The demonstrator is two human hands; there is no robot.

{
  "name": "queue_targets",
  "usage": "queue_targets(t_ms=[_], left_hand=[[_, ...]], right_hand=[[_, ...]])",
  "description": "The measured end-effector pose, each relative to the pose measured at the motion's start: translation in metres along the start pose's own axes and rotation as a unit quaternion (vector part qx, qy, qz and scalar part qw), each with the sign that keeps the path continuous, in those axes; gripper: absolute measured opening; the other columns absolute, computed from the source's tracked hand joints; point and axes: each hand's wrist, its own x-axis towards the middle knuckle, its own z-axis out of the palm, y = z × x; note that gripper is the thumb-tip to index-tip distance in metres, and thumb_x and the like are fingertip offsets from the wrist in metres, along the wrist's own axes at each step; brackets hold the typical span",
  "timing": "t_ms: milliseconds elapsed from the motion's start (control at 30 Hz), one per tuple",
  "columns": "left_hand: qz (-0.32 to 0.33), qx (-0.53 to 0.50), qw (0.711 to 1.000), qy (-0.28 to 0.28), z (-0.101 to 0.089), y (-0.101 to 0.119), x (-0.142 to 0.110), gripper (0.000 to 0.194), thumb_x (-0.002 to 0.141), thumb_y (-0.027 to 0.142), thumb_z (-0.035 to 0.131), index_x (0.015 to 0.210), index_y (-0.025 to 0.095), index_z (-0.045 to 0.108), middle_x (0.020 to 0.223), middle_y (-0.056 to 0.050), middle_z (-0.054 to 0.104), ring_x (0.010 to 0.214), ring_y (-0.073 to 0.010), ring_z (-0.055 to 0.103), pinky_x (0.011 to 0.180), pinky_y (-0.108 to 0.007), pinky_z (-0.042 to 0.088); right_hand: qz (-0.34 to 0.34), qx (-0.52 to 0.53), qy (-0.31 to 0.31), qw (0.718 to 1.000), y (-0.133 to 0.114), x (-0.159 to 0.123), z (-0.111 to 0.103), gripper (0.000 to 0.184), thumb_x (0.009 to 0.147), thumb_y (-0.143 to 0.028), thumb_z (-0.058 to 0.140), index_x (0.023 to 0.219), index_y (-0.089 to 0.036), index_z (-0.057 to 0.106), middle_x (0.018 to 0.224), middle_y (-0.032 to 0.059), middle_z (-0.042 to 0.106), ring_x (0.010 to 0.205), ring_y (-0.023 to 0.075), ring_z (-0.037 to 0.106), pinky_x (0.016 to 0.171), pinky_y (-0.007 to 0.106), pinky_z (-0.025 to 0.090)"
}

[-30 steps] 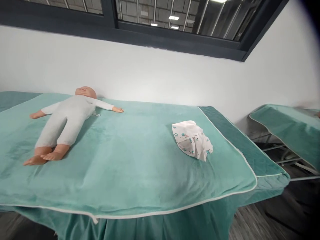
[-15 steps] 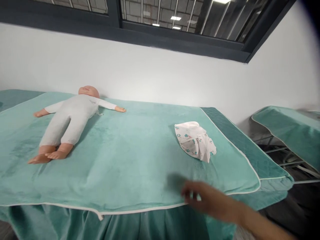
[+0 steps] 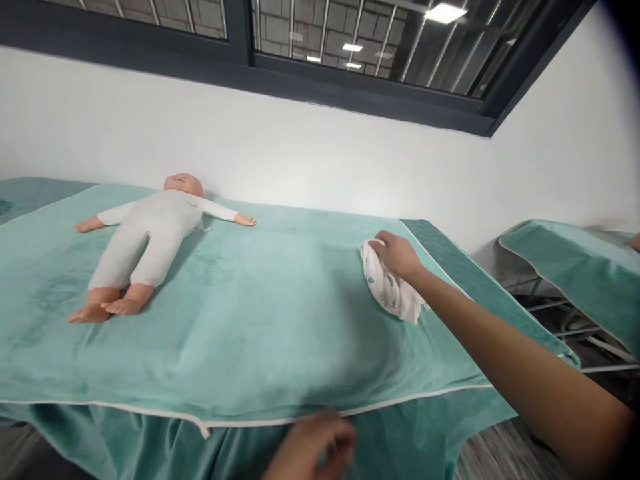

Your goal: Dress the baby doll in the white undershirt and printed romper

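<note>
My right hand [image 3: 397, 255] reaches in from the right, its thumb and fingers closed on the upper edge of a crumpled white garment [image 3: 393, 293]. The fabric carries a small green print and rests on the green bed cover [image 3: 280, 300]; its exact kind is hard to make out. Low in the middle, at the bed's front edge, is my left hand [image 3: 317, 443]. It is somewhat blurred, with loosely curled fingers, a gap by the thumb and nothing seen in it. A baby doll [image 3: 153, 223] in a white bodysuit lies face up to the left, arms spread, out of reach of both hands.
Behind the bed rises a white wall [image 3: 300, 153] under a dark-framed window [image 3: 370, 83] with bars. At the right stands another green-covered bed [image 3: 575, 267] on a metal frame. Some small thing [image 3: 634, 242], perhaps a hand, is cut off at the right edge.
My right hand has moved up and away from the bed's front edge and taken hold of the white garment. My left hand has come into view at the bottom.
</note>
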Motion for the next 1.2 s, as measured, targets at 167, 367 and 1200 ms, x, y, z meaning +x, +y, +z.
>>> queue_targets(t_ms=[167, 367, 1200], left_hand=[[-0.002, -0.284, 0.944, 0.168, -0.052, 0.021, 0.091, 0.053, 0.093, 0.048, 0.060, 0.139, 0.023, 0.051, 0.135, -0.017, 0.063, 0.114, -0.0307, 0.066, 0.094, -0.047, 0.053], [0.011, -0.478, 0.867, 0.138, -0.091, 0.028, 0.141, 0.064, 0.090, 0.069, 0.048, 0.125, 0.017, 0.062, 0.133, -0.016, 0.065, 0.126, -0.0325, 0.060, 0.101, -0.047, 0.052], [0.052, -0.422, 0.884, 0.194, -0.092, 0.000, 0.135, 0.024, 0.092, 0.031, 0.063, 0.110, 0.017, 0.067, 0.112, -0.010, 0.073, 0.108, -0.0244, 0.068, 0.095, -0.040, 0.056]], right_hand=[[-0.124, 0.255, 0.126, 0.951, -0.060, -0.028, -0.037, 0.025, 0.097, -0.043, 0.048, 0.095, -0.022, 0.062, 0.086, 0.0019, 0.067, 0.081, 0.0193, 0.061, 0.075, 0.030, 0.045], [-0.438, 0.027, -0.153, 0.885, -0.104, -0.115, 0.002, 0.018, 0.098, -0.022, 0.049, 0.090, -0.020, 0.065, 0.090, 0.0039, 0.071, 0.081, 0.0191, 0.065, 0.073, 0.031, 0.046], [-0.291, 0.272, -0.024, 0.917, -0.115, -0.073, 0.037, 0.019, 0.091, -0.021, 0.048, 0.072, -0.021, 0.044, 0.088, 0.0012, 0.055, 0.084, 0.0161, 0.050, 0.075, 0.029, 0.041]])
